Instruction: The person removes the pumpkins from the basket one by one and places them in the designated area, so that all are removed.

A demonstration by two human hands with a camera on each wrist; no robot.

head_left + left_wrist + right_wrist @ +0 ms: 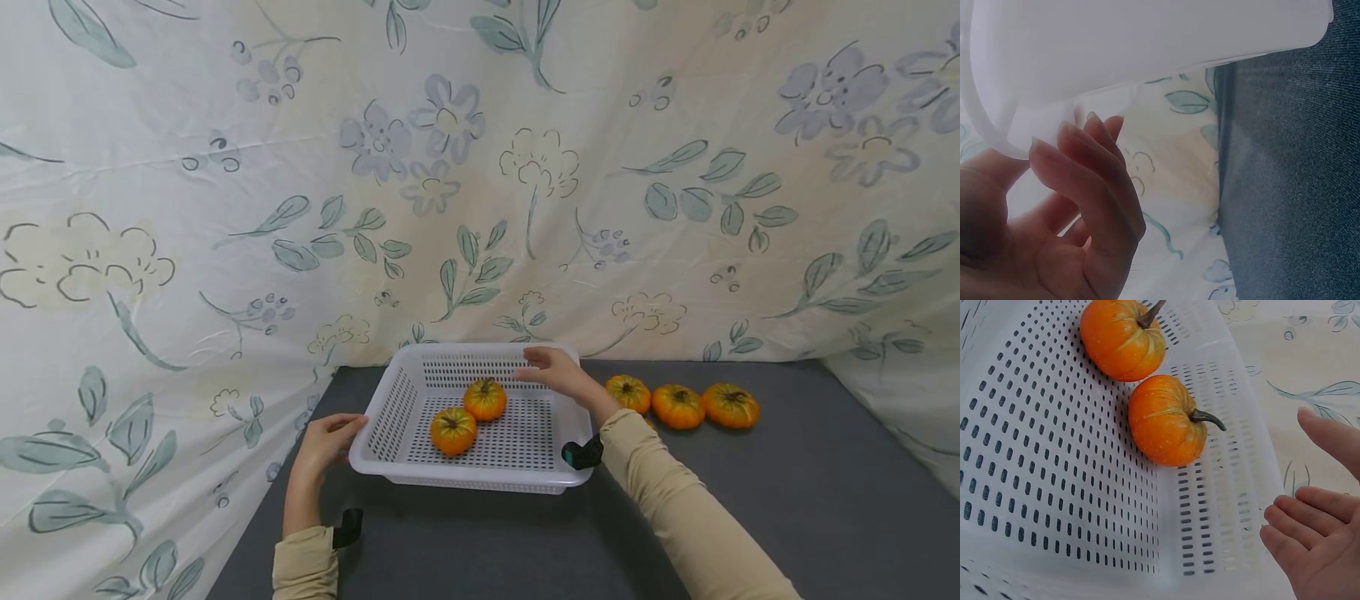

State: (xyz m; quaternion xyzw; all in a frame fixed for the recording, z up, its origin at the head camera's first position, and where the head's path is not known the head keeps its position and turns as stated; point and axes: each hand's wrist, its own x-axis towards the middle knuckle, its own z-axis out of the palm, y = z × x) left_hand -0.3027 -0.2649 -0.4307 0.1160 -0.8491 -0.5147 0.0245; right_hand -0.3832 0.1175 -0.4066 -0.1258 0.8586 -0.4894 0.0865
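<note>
At the far left, the left hand [327, 442] holds the corner of the white basket [468, 476], its rim caught in a narrow gap between thumb and bent fingers. Right of those fingers, inside the basket, sit two pumpkins: the front pumpkin [453, 432] is closer to them, while the rear pumpkin [485, 399] lies beside it, nearer the right fingertips. The right hand [557, 372] is at the basket's far right side, thumb wide of the fingers, holding nothing and apart from both pumpkins. Beyond that hand's fingers, to the right, a row of three pumpkins [678, 407] stands on the dark table [795, 500].

The step in hand looks like steadying the basket while the right hand is between grasps. My judgement is that handling another pumpkin calls for right fingers spread around its body, with the left grip kept on the rim.
</note>
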